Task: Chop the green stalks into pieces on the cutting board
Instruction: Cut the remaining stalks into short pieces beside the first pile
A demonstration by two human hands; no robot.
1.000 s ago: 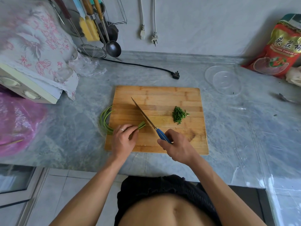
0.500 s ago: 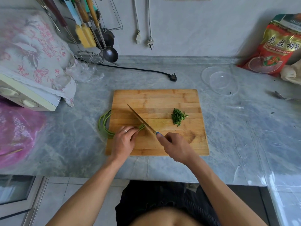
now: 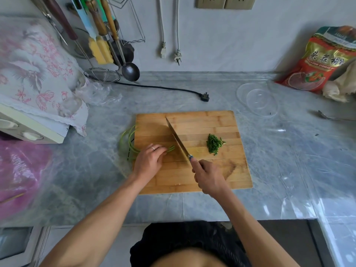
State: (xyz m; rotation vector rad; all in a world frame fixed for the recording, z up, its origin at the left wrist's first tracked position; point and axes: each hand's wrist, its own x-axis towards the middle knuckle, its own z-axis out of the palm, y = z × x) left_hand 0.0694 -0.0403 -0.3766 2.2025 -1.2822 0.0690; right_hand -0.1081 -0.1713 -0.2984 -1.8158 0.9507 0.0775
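Knife set beside the stalk tips, next cut due.

The right hand (image 3: 209, 175) grips the knife (image 3: 178, 140), now shifted nearer the left hand (image 3: 149, 158), which pins the stalks (image 3: 128, 140) on the board (image 3: 202, 122); the pile (image 3: 213, 144) looks unchanged.

Grey marble counter (image 3: 279, 170) meets a pale wall (image 3: 221, 39) — two sockets (image 3: 224, 2) above, daylight soft.

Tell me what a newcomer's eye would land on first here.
First, the knife slanting across the wooden cutting board, gripped by the right hand. Beside its blade, the left hand pins the green stalks; a chopped pile lies right of the blade.
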